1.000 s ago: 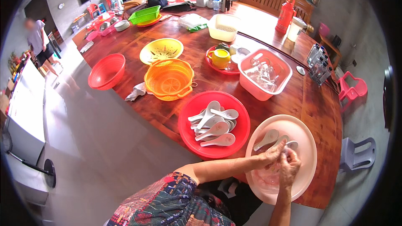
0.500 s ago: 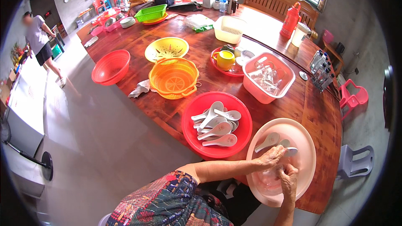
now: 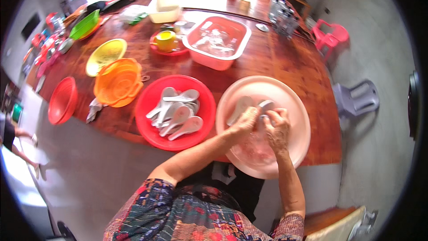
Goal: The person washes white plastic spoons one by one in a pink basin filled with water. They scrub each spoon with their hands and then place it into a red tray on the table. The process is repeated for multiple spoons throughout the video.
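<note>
Both my hands are over a pale pink basin (image 3: pixel 298 151) with clear water in it. Between them is a white soup spoon (image 3: pixel 266 105), its bowl pointing away from me. My left hand (image 3: pixel 246 121) is closed at the spoon's left side, and my right hand (image 3: pixel 277 129) has bent fingers closed around its handle end. Part of the spoon is hidden by the fingers. Another white soup spoon (image 3: pixel 240 108) lies in the basin beside my left hand. Left of it, a red basin (image 3: pixel 154 89) holds a pile of white soup spoons (image 3: pixel 179 114).
Beyond stands a pink tub (image 3: pixel 218 64) of clear glassware. Orange (image 3: pixel 118 82), yellow (image 3: pixel 106 56) and red (image 3: pixel 63 100) colanders are to the left on the wooden table (image 3: pixel 261 64). A yellow cup (image 3: pixel 165 41) sits on a red plate. A grey chair (image 3: pixel 356 98) stands right.
My view has swung right and down, so the table things sit further left. My right hand has come up beside the spoon; the left hand's fingers are more curled.
</note>
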`<state>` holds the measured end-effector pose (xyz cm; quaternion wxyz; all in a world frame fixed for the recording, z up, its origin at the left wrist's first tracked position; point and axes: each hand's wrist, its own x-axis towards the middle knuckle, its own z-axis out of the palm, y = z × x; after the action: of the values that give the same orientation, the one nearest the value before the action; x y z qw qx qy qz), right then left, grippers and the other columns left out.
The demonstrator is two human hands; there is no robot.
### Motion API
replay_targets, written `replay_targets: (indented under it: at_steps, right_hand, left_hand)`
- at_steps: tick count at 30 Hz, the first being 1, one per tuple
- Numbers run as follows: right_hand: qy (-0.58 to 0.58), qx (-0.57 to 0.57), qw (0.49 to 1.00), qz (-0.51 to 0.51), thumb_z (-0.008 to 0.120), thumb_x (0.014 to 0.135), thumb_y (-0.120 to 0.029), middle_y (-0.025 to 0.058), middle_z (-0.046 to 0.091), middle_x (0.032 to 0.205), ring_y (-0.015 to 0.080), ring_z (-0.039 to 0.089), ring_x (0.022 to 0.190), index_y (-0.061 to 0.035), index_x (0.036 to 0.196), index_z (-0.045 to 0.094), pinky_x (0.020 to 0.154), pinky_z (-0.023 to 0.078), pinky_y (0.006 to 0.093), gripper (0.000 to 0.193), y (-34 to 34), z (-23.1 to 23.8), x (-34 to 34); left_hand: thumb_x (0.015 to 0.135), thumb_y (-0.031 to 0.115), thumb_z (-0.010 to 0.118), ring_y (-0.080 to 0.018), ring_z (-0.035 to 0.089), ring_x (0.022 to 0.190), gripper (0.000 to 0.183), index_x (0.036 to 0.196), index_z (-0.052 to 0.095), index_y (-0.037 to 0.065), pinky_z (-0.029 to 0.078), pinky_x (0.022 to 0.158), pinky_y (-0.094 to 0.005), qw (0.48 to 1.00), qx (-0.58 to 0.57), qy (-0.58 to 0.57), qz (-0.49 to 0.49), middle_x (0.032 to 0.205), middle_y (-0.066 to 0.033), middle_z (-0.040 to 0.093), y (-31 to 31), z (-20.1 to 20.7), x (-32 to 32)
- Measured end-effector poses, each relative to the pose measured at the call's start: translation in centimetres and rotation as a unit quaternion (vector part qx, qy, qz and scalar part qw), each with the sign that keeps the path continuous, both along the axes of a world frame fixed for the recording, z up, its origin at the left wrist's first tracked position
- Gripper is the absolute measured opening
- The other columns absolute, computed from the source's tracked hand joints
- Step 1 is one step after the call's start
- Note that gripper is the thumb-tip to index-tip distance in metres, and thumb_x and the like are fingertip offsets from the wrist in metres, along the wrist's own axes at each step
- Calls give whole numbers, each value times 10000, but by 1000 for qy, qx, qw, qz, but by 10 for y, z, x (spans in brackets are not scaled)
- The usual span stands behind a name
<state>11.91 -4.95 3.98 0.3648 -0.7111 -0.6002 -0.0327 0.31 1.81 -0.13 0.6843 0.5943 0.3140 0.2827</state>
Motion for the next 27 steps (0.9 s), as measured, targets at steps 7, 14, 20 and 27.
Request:
replay_targets:
  at_steps: [7, 14, 20, 27]
  right_hand:
    - [293, -70, 950, 82, 551, 831, -67, 25, 584, 738, 109, 519, 674, 46, 904, 602, 622, 437, 248, 144, 4, -10, -16]
    - [79, -204, 972, 88, 590, 763, -45, 144, 602, 864, 219, 601, 732, 19, 841, 576, 655, 473, 327, 102, -30, -35, 39]
    - [-205, -362, 897, 148, 556, 753, -84, 203, 515, 1078, 364, 579, 838, -38, 1054, 525, 731, 479, 436, 305, -42, -39, 9]
    - [254, -190, 942, 113, 479, 789, 63, 49, 576, 759, 161, 557, 655, -26, 993, 544, 597, 470, 285, 232, -39, -17, 26]
  left_hand:
    - [932, 430, 382, -102, 477, 733, 380, 1061, 396, 72, 451, 603, -258, 955, -152, -250, -42, 882, -50, 502, 4, -44, 21]
    - [829, 305, 630, -106, 557, 833, 447, 1129, 394, 73, 463, 651, -253, 970, -162, -178, -25, 974, -57, 595, -4, 1, 5]
    - [756, 226, 698, -78, 564, 585, 359, 1026, 544, 47, 393, 439, -229, 974, -180, -133, -39, 817, -32, 607, -12, 21, -5]
    - [830, 326, 569, -53, 455, 562, 310, 997, 537, 67, 359, 449, -208, 980, -101, -155, -70, 726, 6, 502, -3, -13, 5]
